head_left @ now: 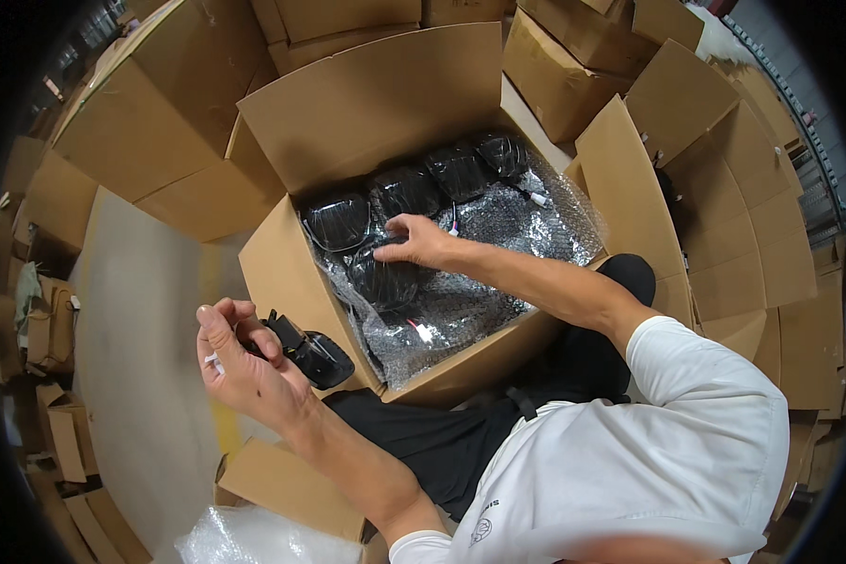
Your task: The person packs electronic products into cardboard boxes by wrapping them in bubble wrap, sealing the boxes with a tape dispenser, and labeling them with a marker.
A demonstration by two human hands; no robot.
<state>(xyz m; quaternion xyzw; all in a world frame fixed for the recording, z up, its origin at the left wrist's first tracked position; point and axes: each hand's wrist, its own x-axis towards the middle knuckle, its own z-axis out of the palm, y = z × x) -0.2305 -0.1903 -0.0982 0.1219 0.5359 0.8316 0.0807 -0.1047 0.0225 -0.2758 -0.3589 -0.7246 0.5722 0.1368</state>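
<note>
My left hand (254, 362), out at the left beside the carton, is closed on a black plastic part (318, 359) shaped like a car side mirror. A small white plug (214, 363) shows at its fingers. My right hand (423, 242) reaches into the open carton (367, 108), thumb and fingers apart, over a rounded black unit (385, 280) in shiny wrap. Whether the fingertips press on it I cannot tell. Several similar wrapped units (404, 191) sit in a row along the carton's far side, with thin wires and plugs showing. Bubble wrap (508, 235) lies under and beside them.
The carton's flaps stand out, one at the right (625, 179). Large cardboard boxes (183, 94) stand behind at the left, others (564, 75) at the back right. At the lower left, a smaller box (291, 484) stands by loose bubble wrap (268, 536). Grey floor (146, 310) shows at the left.
</note>
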